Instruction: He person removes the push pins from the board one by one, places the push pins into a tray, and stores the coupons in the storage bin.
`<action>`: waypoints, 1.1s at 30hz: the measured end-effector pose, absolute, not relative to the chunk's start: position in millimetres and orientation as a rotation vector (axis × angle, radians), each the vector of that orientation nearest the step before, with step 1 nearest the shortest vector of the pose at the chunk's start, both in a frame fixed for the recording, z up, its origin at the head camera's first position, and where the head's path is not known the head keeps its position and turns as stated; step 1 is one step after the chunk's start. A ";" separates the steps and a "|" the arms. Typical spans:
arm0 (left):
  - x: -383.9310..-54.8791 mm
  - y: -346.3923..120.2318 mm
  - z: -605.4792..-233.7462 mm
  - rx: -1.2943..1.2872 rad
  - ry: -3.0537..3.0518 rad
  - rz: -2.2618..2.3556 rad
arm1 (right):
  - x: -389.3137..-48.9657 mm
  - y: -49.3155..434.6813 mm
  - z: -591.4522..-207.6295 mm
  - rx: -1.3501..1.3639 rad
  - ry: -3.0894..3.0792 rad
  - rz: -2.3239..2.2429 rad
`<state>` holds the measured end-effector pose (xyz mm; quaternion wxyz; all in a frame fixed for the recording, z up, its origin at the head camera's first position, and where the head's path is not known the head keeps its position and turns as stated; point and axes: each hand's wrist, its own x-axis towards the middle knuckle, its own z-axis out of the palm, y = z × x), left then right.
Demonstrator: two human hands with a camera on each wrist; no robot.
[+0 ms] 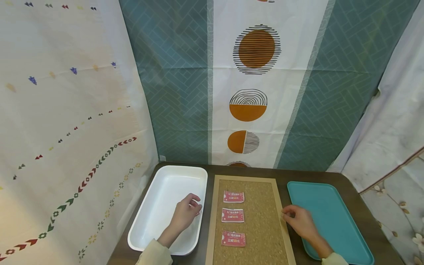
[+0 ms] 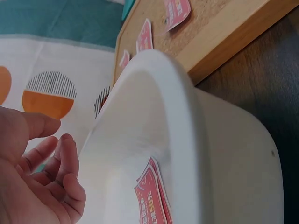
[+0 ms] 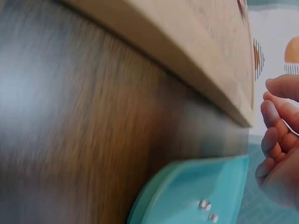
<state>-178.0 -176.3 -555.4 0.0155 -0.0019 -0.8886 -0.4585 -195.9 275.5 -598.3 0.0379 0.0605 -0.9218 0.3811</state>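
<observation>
My left hand (image 1: pixel 185 213) hovers over the white tray (image 1: pixel 155 198), fingers loosely bent and nothing visible in them. Inside that tray lie a few red paper coupons (image 2: pixel 152 198), seen in the left wrist view. Between the hands lies a wood-framed cork board (image 1: pixel 261 213), with three red coupons fixed in a column on its left half: a top one (image 1: pixel 233 197), a middle one (image 1: pixel 233 215) and a lower one (image 1: pixel 233 239). My right hand (image 1: pixel 301 222) is by the board's right frame, thumb and forefinger close together; the right wrist view shows nothing between them.
On the right is a teal tray (image 1: pixel 338 217), holding small shiny pieces (image 3: pixel 204 204) seen in the right wrist view. Both trays and the board share a dark wooden table (image 1: pixel 281 176). Patterned cloths (image 1: pixel 179 92) hang behind it and at both sides.
</observation>
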 end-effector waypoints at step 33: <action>-163.0 -127.3 -550.3 -0.326 -2.813 -1.478 | -182.8 177.3 -609.8 0.456 -2.820 1.480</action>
